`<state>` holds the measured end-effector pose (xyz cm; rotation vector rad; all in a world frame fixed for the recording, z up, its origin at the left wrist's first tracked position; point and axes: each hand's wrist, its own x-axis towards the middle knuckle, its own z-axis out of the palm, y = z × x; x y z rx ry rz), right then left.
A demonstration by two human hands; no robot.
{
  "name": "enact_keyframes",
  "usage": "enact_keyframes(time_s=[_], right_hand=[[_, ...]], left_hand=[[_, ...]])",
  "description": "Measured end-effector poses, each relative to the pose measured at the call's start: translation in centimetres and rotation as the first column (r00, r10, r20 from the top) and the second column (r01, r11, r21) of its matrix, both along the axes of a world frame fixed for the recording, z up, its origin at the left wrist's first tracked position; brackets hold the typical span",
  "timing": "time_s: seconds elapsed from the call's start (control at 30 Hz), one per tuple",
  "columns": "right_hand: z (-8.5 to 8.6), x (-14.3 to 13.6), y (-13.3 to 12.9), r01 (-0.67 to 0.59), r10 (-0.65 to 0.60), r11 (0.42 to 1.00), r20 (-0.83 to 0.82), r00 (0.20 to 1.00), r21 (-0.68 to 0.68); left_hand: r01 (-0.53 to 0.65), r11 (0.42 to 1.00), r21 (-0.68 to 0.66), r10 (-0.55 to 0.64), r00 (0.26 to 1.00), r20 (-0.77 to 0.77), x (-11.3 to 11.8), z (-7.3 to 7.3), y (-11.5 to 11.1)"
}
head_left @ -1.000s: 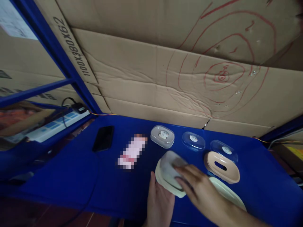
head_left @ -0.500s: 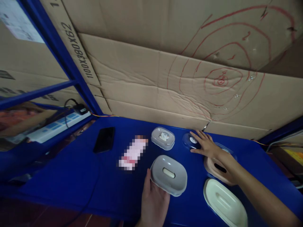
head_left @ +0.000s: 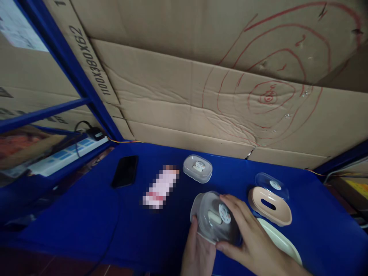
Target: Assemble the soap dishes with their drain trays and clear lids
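Observation:
My left hand (head_left: 199, 251) is closed around the near left side of a grey soap dish (head_left: 196, 207). In my right hand (head_left: 253, 239) is a clear plastic lid (head_left: 207, 202) with a round white label, gripped at its right side. The lid lies over the dish, slightly offset to the right; whether it is seated on the rim I cannot tell. Through it a pale oblong piece shows in the dish's middle. Right of my hands sits a peach soap dish (head_left: 283, 214) with an oblong slot. A pale green dish (head_left: 280, 237) is partly hidden by my right hand.
Another clear lid (head_left: 263, 180) lies behind the peach dish. A lidded soap dish (head_left: 197, 168) stands at the back. Left of it are a pixelated pink item (head_left: 162, 188) and a black phone (head_left: 125, 171) on the blue table (head_left: 86, 214). A cardboard wall (head_left: 161, 80) rises behind.
My right hand has picked up the clear lid from the back of the table and brought it over the grey dish. The left hand and dish have shifted slightly right.

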<state>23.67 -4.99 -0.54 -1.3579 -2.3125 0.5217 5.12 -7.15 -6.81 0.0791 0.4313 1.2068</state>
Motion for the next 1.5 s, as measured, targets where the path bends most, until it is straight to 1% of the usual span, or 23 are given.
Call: enact_keyframes(time_s=[0.17,0.3,0.37,0.43,0.57,0.63,0.7,0.77,0.83,0.87,0.93,0.97,1.03,1.1,1.17,1.2,1.23,1.27,1.33,1.37,1.43,1.47,1.5], right_hand=[[-0.5,0.3,-0.4,-0.022,0.022,1.0,-0.021,1.0,0.021],[-1.0,0.4,-1.2,-0.03,0.03,0.993,0.005,1.0,0.113],[-1.1,0.5,-1.5,-0.053,0.05,0.984,0.02,0.999,0.169],[-1.2,0.7,-1.7,-0.063,0.058,0.977,0.034,0.998,0.202],[-1.6,0.6,-2.0,-0.018,0.014,0.989,0.029,0.999,0.144],[-2.0,0.3,-2.1,-0.007,0.003,0.99,0.027,1.0,0.137],[-2.2,-0.1,-2.1,-0.007,0.005,0.987,0.011,1.0,0.158],[-2.1,-0.3,-1.7,-0.019,0.021,0.987,-0.013,1.0,0.159],[-1.6,0.1,-0.6,-0.04,0.043,0.989,-0.02,0.999,0.143],[-1.4,0.6,0.4,-0.038,0.04,0.99,-0.016,0.999,0.139],[-1.0,2.0,3.2,0.011,-0.009,0.987,-0.012,1.0,0.159],[-1.0,2.9,5.0,0.052,-0.052,0.983,-0.002,0.999,0.174],[-1.5,4.6,8.7,0.115,-0.125,0.975,0.042,0.991,0.188],[-2.2,5.8,12.1,0.122,-0.142,0.977,0.105,0.984,0.177],[-2.8,6.1,14.3,0.104,-0.128,0.981,0.147,0.981,0.163],[-2.8,6.0,14.6,0.099,-0.125,0.982,0.157,0.98,0.162],[-2.7,5.9,14.4,0.102,-0.131,0.98,0.168,0.977,0.172],[-2.4,5.8,13.7,0.114,-0.149,0.974,0.174,0.973,0.198],[-1.7,5.8,10.5,0.143,-0.19,0.958,0.177,0.966,0.248],[-1.5,6.1,8.3,0.155,-0.207,0.95,0.176,0.962,0.273],[-1.7,7.1,3.1,0.119,-0.163,0.968,0.195,0.967,0.221],[-2.3,7.8,0.5,0.097,-0.14,0.972,0.201,0.97,0.213],[-3.1,8.5,-1.9,0.097,-0.144,0.96,0.167,0.975,0.263]], left_hand=[[0.044,0.998,0.036,-0.046,0.997,0.064,0.5,1.2,-0.8],[0.051,0.994,0.101,-0.067,0.984,0.166,0.8,1.6,-1.1],[0.055,0.994,0.098,-0.073,0.979,0.19,0.8,1.5,-1.3],[0.063,0.996,0.067,-0.075,0.979,0.187,0.9,1.2,-1.6],[0.051,0.999,0.015,-0.053,0.983,0.176,1.2,0.5,-2.2],[0.062,0.998,0.033,-0.067,0.982,0.175,1.3,0.3,-2.4],[0.079,0.995,0.065,-0.088,0.983,0.158,1.3,0.1,-2.4],[0.078,0.994,0.08,-0.088,0.989,0.12,1.4,-0.1,-2.1],[0.061,0.995,0.076,-0.067,0.994,0.081,1.4,-0.3,-1.3],[0.048,0.996,0.069,-0.052,0.997,0.049,1.3,-0.4,-0.8],[0.062,0.997,0.042,-0.061,0.997,-0.04,1.2,-0.6,0.3],[0.086,0.996,0.016,-0.084,0.992,-0.094,1.1,-0.7,0.7],[0.127,0.991,-0.042,-0.132,0.976,-0.171,0.9,-0.8,1.4],[0.128,0.99,-0.054,-0.137,0.971,-0.194,0.9,-0.7,1.7],[0.118,0.993,-0.024,-0.12,0.969,-0.214,1.1,-0.5,1.5],[0.122,0.993,-0.012,-0.121,0.966,-0.229,1.2,-0.3,1.4],[0.129,0.992,-0.009,-0.128,0.96,-0.248,1.3,-0.2,1.3],[0.136,0.991,-0.015,-0.135,0.953,-0.27,1.4,0.0,1.2],[0.137,0.99,-0.039,-0.142,0.938,-0.316,1.4,0.0,1.1],[0.124,0.991,-0.053,-0.135,0.933,-0.333,1.3,-0.1,1.2],[0.093,0.993,-0.075,-0.113,0.93,-0.351,0.9,-0.4,1.4],[0.077,0.994,-0.08,-0.1,0.93,-0.354,0.6,-0.6,1.4],[0.062,0.995,-0.08,-0.087,0.931,-0.356,0.3,-0.8,1.5]])
